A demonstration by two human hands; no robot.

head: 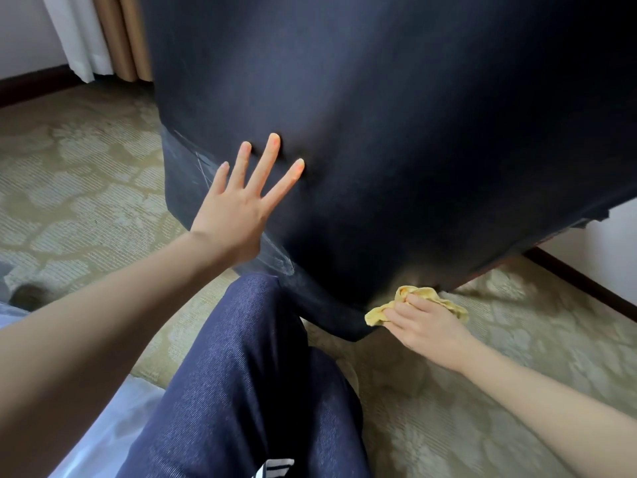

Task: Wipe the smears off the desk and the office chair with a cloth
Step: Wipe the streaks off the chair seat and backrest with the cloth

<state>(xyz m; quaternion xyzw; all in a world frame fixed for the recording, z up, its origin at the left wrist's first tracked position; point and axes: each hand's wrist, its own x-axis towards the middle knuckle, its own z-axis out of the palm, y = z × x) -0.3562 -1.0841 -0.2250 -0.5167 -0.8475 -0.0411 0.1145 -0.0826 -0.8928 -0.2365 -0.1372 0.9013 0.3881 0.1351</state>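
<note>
I count one dark chair [379, 132], one yellow cloth [377, 313] and two hands. My left hand [238, 208] presses the chair's fabric, fingers [269, 160] straight and spread wide. My right hand [427, 326] grips the bunched cloth at the chair's bottom corner.

I see left arm bare, reaching from near left toward far centre, wrist straight. Left hand [238, 208] flat, back toward me, four fingers [265, 163] straight and spread, tips pressing into chair [396, 115]; thumb hidden from me. Right arm bare, coming in from near right, lower than left. Right hand [425, 326] palm down, fingers curled, bunching cloth [377, 313] beneath. Hands well apart. Bent knee [248, 339] in jeans between forearms.
</note>
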